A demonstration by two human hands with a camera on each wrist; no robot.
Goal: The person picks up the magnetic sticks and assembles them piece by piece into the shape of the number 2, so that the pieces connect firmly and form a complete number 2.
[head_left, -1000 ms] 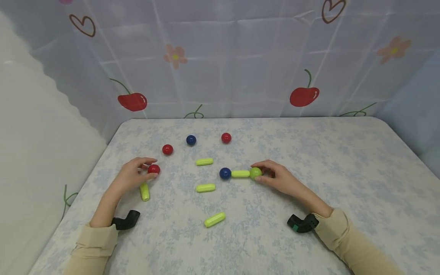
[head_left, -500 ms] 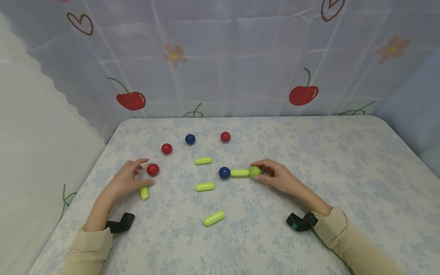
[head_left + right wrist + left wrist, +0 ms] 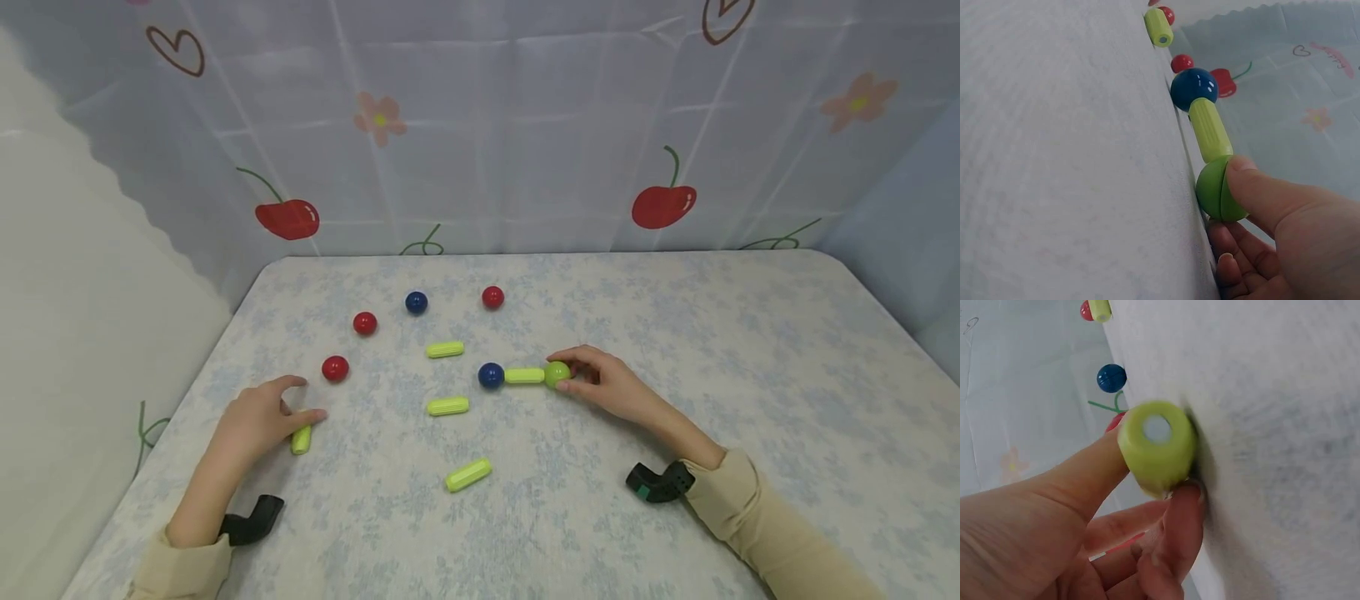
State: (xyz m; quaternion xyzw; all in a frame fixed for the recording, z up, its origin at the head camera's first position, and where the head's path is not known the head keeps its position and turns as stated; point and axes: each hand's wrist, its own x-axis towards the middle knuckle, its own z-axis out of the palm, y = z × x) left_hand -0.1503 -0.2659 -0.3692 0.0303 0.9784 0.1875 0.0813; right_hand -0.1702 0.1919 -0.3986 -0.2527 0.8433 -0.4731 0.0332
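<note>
At the left of the head view, my left hand (image 3: 251,421) pinches a short yellow-green rod (image 3: 301,440) between thumb and fingers. Its near end, with a round grey disc in it, faces the camera in the left wrist view, where the rod (image 3: 1159,450) lies close to the tabletop. My right hand (image 3: 611,387) holds a green ball (image 3: 557,374) by thumb and fingertips. Joined in line with that ball are another yellow-green rod (image 3: 524,376) and a blue ball (image 3: 491,376). The right wrist view shows the green ball (image 3: 1213,190) touching the table.
A red ball (image 3: 335,368) sits just beyond my left hand. Farther back are a second red ball (image 3: 365,323), a blue ball (image 3: 416,302) and a third red ball (image 3: 492,297). Loose yellow-green rods (image 3: 447,406) lie mid-table, one (image 3: 468,474) nearer me.
My left hand has let go of the red ball, moved toward me and taken hold of the rod, which has shifted slightly nearer and left. The right hand stays on the green ball.
</note>
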